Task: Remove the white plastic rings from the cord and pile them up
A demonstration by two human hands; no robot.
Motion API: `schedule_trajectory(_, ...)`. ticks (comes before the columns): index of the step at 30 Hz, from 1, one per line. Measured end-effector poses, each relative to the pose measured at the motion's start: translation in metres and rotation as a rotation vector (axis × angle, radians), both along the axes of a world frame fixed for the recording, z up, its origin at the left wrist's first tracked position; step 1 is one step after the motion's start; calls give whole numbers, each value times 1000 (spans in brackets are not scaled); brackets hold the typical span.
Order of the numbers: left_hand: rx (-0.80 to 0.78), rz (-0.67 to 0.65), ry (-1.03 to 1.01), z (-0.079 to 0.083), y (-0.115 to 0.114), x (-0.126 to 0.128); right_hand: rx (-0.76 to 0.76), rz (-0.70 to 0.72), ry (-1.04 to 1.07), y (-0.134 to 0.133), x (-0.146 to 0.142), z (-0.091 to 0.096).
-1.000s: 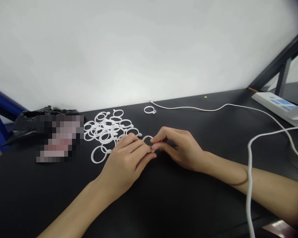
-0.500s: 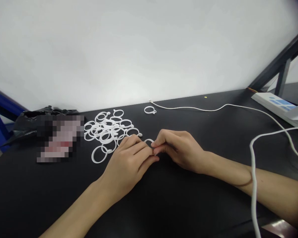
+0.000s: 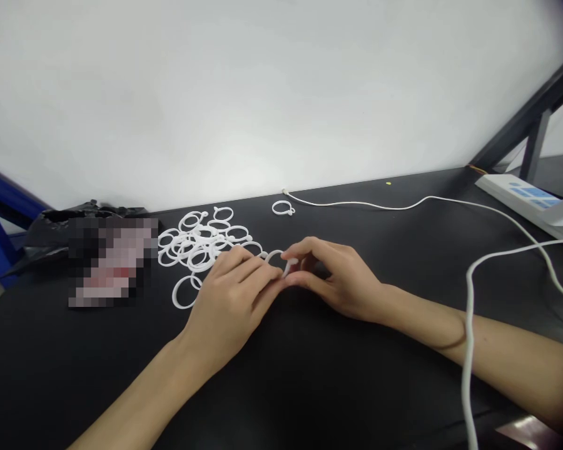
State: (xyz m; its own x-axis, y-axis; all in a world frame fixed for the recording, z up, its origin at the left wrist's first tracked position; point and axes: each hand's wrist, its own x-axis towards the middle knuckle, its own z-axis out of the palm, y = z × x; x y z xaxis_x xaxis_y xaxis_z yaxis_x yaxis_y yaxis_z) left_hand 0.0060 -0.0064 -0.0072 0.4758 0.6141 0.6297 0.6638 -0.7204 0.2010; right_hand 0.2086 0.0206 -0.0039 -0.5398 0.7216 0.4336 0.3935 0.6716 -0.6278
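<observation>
Both my hands meet over the black table around one white plastic curtain ring [image 3: 289, 267], whose bright end pokes out between the fingertips. My left hand [image 3: 232, 300] is closed on the ring's near side, hiding much of it. From the right, the thumb and index finger of my right hand [image 3: 340, 275] pinch the ring's small end. Just beyond my left knuckles lies a loose pile of similar white rings [image 3: 200, 257], each with a small eyelet. One ring [image 3: 274, 209] lies apart from the pile, farther back.
A black plastic bag [image 3: 51, 234] with a blurred-out patch lies at the left. A white cable [image 3: 370, 206] crosses the back of the table [image 3: 272, 387], and a thicker cable [image 3: 469, 331] hangs over my right forearm. At the right is a white device [image 3: 520, 194]; behind everything stands a pale wall.
Both hands have shifted slightly left. My right fingers have opened a little around the ring, so its white end now shows between them.
</observation>
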Motion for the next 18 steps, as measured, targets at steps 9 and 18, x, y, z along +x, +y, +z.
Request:
schedule_trajectory(9,164,445,197,-1,20,-37,222,-232,-346,35,12,-11)
schedule_trajectory(18,134,429,252,2,13,-30,244,-408,-596,59,3,-15)
